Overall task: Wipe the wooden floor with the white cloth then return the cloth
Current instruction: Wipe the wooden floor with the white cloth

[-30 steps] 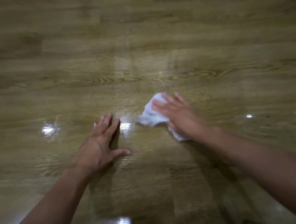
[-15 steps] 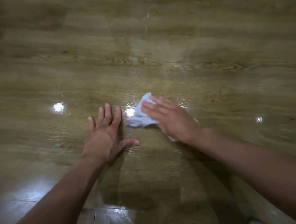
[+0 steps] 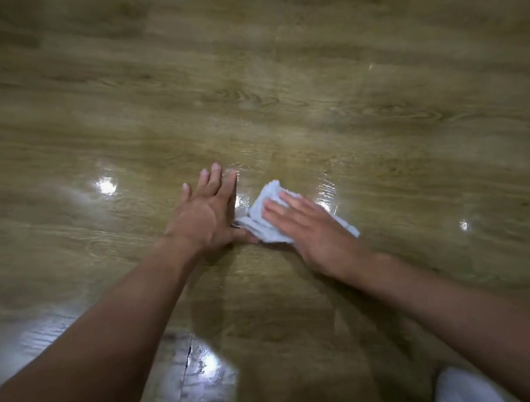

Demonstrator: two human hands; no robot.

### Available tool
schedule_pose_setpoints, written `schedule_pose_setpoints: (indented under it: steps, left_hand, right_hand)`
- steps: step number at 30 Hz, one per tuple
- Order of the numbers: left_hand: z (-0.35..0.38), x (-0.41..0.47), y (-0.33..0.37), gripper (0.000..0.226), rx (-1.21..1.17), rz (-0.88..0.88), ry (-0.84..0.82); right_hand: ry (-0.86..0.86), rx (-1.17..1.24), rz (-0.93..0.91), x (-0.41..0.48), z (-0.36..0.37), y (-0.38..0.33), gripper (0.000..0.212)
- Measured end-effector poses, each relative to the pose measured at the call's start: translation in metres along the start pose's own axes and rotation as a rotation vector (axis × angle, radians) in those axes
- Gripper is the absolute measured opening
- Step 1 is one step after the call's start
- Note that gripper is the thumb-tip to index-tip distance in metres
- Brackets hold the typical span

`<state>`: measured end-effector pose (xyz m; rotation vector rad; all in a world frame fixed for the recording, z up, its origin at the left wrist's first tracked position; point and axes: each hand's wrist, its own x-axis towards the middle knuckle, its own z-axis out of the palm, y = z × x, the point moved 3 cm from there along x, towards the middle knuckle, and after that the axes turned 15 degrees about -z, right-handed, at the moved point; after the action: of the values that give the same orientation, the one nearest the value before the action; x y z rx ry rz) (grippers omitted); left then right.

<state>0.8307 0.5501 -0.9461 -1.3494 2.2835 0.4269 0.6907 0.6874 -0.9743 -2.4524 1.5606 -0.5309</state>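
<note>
Glossy wooden floor [image 3: 277, 98], glare spots [image 3: 106, 187]. Left hand [image 3: 205, 218] flat on boards, fingers straight — holding nothing. Right hand [image 3: 311, 231] pressing white cloth [image 3: 266, 195] down, fingers extended.

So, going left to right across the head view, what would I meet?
Bright reflection → left hand flat on the wooden floor → white cloth, pressed under the right hand → small glint.

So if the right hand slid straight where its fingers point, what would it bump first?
Probably the left hand, flat on the floor just beyond the white cloth the right hand presses.
</note>
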Motion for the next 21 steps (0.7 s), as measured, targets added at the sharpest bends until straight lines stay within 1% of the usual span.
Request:
schedule_pose_setpoints:
  steps: [1,2,3,5,7,8,9,10,11,13,14,16,17,18,21]
  left_hand:
    - [0.001,-0.003,-0.002,0.125,-0.013,-0.015,0.006]
    - [0.003,-0.006,-0.005,0.124,-0.029,-0.042,0.018]
    - [0.005,-0.008,-0.009,0.122,-0.042,-0.072,0.027]
    - [0.009,-0.01,-0.016,0.122,-0.056,-0.11,0.011]
    - [0.01,-0.009,-0.022,0.122,-0.056,-0.09,0.004]
    - [0.009,-0.009,-0.025,0.12,-0.063,-0.064,0.015]
    - [0.009,-0.008,-0.029,0.117,-0.086,-0.043,0.029]
    - [0.009,-0.008,-0.035,0.114,-0.121,-0.04,0.047]
    - [0.009,-0.01,-0.043,0.112,-0.154,-0.061,0.072]
    - [0.013,-0.016,-0.062,0.11,-0.155,-0.153,0.14]
    - [0.016,-0.02,-0.069,0.11,-0.13,-0.193,0.158]
    - [0.02,-0.021,-0.074,0.11,-0.106,-0.22,0.152]
    - [0.021,-0.02,-0.074,0.111,-0.109,-0.222,0.147]
    - [0.021,-0.019,-0.075,0.112,-0.11,-0.225,0.147]
    - [0.022,-0.018,-0.076,0.114,-0.091,-0.212,0.137]
  right_hand:
    - [-0.055,-0.006,-0.061,-0.004,-0.004,0.012,0.066]
    - [-0.103,-0.015,-0.061,-0.005,-0.008,0.027,0.064]
    - [-0.108,-0.032,-0.007,-0.002,-0.013,0.045,0.062]
    - [-0.001,-0.056,0.227,0.018,-0.023,0.075,0.058]
    - [0.098,-0.126,0.481,0.048,-0.022,0.083,0.052]
    - [0.132,-0.158,0.563,0.063,-0.018,0.078,0.051]
    - [0.153,-0.16,0.6,0.075,-0.012,0.067,0.052]
    - [0.153,-0.134,0.589,0.082,-0.004,0.053,0.054]
    - [0.147,-0.093,0.518,0.086,0.006,0.034,0.057]
    - [0.147,-0.035,0.285,0.08,0.021,-0.008,0.06]
    - [0.104,-0.005,0.196,0.071,0.026,-0.024,0.06]
    - [0.036,0.038,0.045,0.059,0.025,-0.025,0.061]
    - [0.021,0.048,0.032,0.059,0.023,-0.016,0.063]
    - [0.011,0.04,0.071,0.063,0.019,-0.004,0.063]
    - [0.039,-0.026,0.274,0.094,0.008,0.037,0.059]
